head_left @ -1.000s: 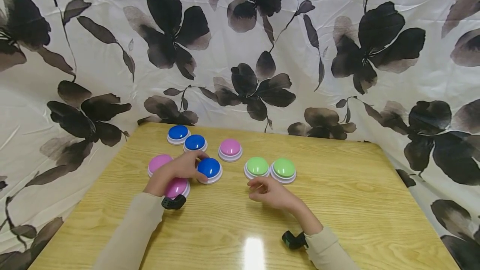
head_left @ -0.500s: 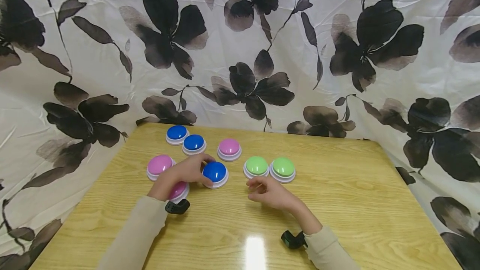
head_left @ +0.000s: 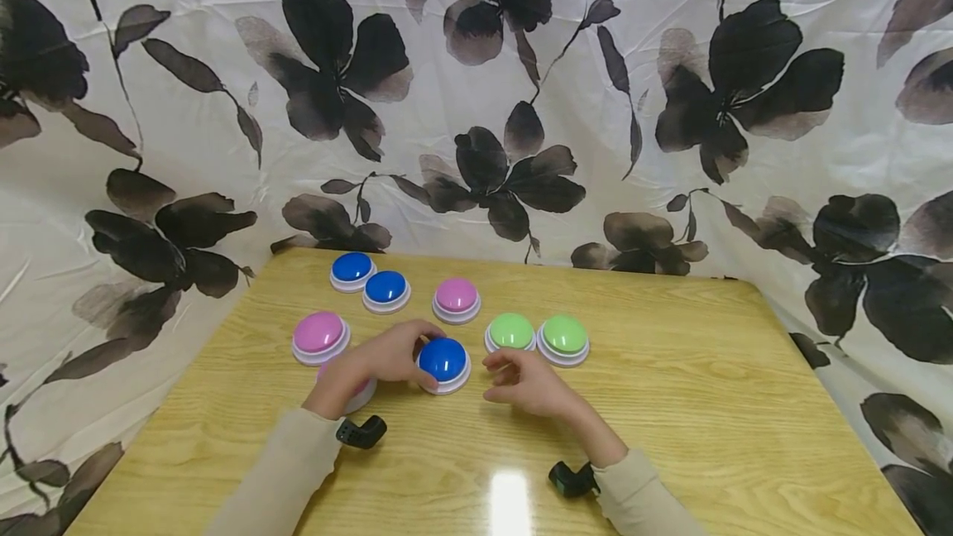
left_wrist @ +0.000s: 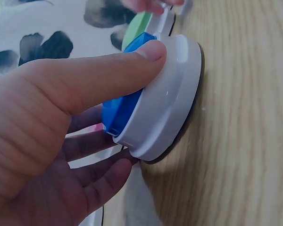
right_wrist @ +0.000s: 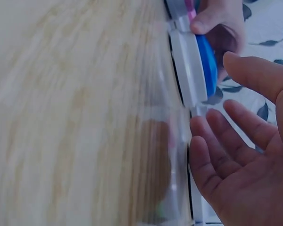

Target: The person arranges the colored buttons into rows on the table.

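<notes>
My left hand (head_left: 395, 354) holds a round blue push button (head_left: 444, 360) with a white base, near the middle of the table. In the left wrist view its thumb presses the side of the white base (left_wrist: 172, 94) and the other fingers curl round the far side. To the right, my right hand (head_left: 530, 385) hovers low with loosely bent fingers and nothing in them. The right wrist view shows that palm (right_wrist: 245, 188) facing the blue button (right_wrist: 191, 68). Two green push buttons (head_left: 563, 335) sit side by side just beyond the right hand, which slightly overlaps the left one.
Two more blue buttons (head_left: 385, 288) stand at the back left, with a pink button (head_left: 457, 295) to their right. Another pink one (head_left: 318, 332) lies left of the left hand; a third is partly hidden under that wrist. Floral cloth (head_left: 514, 98) hangs behind the wooden table (head_left: 685, 387).
The left hand has slid the blue button to the right and toward the person, away from the other blue ones. The right hand has shifted only slightly left.
</notes>
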A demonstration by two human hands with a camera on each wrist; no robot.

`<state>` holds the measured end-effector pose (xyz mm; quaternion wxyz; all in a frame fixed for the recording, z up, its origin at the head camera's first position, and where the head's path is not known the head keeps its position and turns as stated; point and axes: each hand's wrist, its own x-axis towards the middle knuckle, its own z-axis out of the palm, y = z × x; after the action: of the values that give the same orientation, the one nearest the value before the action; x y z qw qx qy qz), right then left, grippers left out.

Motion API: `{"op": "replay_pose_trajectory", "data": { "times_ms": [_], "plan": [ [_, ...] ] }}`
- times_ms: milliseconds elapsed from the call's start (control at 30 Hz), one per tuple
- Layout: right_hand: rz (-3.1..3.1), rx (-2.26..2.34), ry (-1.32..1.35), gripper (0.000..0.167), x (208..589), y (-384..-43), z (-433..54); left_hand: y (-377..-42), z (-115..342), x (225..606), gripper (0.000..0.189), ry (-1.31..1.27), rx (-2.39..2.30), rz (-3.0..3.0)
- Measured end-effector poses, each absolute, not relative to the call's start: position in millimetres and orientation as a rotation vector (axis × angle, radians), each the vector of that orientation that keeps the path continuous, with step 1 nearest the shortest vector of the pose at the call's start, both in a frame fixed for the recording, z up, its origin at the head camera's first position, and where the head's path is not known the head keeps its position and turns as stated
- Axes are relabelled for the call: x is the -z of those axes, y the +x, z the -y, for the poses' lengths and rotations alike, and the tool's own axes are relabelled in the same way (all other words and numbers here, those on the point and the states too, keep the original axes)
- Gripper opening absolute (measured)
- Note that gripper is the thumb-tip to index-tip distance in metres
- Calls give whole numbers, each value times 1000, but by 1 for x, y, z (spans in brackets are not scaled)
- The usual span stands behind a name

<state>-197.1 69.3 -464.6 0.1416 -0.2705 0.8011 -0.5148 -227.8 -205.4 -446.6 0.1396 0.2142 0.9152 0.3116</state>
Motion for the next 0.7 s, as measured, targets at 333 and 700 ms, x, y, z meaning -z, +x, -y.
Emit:
{"op": "replay_pose_trajectory", "data": {
  "times_ms": [333,700],
  "plan": [
    [-2351,1470,-708,51,467,-195,-59,-220,199,452,76,756,-921,-2574],
    [-2337,1447,-732,59,468,-193,-57,-212,187,451,71,764,-970,-2502]
  ]
}}
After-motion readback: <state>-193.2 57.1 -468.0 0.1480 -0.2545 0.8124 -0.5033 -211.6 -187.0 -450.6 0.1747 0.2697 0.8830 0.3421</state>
